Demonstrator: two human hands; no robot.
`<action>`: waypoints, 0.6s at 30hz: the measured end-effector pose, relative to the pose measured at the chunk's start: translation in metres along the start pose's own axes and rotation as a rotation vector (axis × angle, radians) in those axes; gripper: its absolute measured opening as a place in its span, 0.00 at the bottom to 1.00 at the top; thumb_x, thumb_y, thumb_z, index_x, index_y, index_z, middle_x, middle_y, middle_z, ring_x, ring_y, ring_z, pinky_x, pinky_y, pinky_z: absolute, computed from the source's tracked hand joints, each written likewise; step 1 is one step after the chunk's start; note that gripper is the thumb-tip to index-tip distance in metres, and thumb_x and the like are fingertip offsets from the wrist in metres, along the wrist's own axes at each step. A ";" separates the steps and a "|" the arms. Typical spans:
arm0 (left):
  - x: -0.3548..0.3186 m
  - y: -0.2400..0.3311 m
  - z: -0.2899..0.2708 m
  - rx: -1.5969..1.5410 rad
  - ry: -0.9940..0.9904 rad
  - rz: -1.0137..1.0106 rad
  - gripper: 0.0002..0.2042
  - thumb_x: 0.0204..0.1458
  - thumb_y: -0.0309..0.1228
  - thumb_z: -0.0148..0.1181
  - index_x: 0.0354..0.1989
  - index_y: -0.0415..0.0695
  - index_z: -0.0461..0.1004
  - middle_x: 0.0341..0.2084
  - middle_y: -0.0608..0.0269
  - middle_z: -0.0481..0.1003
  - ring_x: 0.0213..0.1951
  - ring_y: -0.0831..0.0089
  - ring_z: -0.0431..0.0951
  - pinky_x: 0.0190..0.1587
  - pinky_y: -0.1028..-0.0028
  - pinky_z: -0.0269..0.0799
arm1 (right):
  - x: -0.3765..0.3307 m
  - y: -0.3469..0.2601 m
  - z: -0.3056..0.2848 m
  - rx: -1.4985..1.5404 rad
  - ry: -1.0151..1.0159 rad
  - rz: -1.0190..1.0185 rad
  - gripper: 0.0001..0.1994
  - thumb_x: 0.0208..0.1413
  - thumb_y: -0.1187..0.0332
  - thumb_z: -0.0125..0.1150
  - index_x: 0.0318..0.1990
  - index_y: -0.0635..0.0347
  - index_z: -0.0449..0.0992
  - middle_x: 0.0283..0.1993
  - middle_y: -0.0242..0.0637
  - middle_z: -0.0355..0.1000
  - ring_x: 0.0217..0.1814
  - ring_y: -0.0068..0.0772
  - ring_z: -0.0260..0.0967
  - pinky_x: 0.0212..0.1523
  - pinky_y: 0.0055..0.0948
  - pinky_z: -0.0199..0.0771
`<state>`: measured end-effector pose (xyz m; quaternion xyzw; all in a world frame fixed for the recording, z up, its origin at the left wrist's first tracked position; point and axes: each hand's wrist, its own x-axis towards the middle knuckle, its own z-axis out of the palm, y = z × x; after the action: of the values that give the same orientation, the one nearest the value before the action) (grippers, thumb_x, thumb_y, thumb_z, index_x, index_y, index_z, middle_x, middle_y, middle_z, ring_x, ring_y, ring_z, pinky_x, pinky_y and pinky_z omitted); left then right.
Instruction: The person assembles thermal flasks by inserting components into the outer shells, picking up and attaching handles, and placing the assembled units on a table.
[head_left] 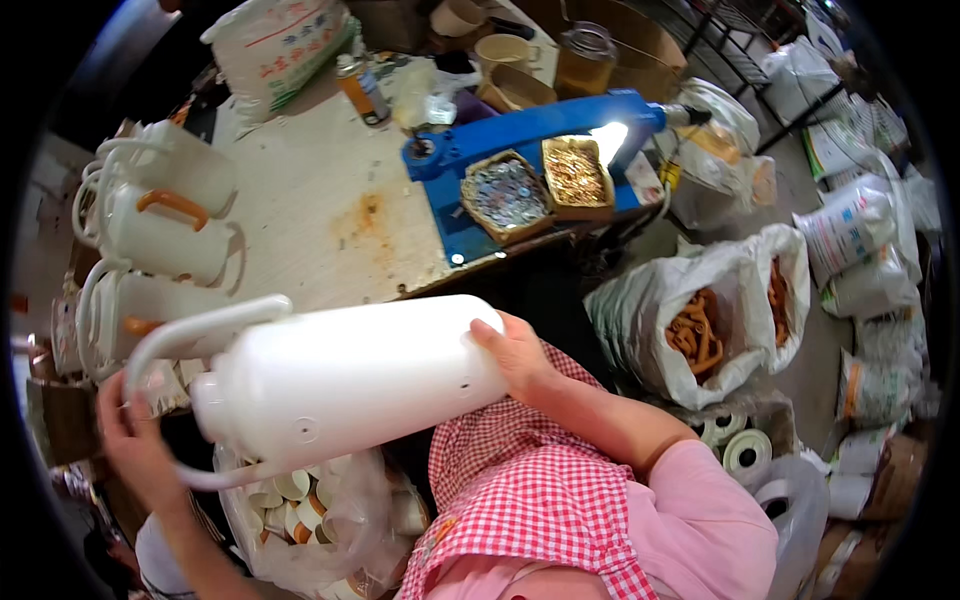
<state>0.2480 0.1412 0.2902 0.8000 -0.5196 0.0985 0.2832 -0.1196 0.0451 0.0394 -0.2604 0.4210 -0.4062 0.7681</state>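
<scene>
A white thermos flask body lies on its side in the air before me, its neck toward the left. My right hand grips its base end, thumb on top. At the neck end, a big curved white carrying handle loops around, and my left hand is closed about it, a little blurred. Two small holes show on the side of the body facing me. Several similar white flasks stand at the table's left, some with orange-brown side handles.
On the table is a blue press tool with a lamp and two boxes of small metal parts. Sacks of orange-brown handles stand at right. Below the flask is a plastic bag of white and brown pieces.
</scene>
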 end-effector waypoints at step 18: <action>-0.141 0.052 0.215 -0.642 -0.692 -0.412 0.26 0.65 0.36 0.48 0.68 0.34 0.56 0.66 0.49 0.60 0.59 0.57 0.69 0.62 0.63 0.65 | 0.113 -0.194 -0.142 -2.118 0.672 -0.534 0.11 0.50 0.61 0.61 0.34 0.55 0.85 0.26 0.43 0.78 0.26 0.49 0.76 0.31 0.48 0.74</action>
<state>0.1106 0.1154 0.0686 0.7442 -0.4188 -0.3945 0.3395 -0.2846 -0.1619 0.0612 -0.7367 0.6672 -0.0466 -0.0996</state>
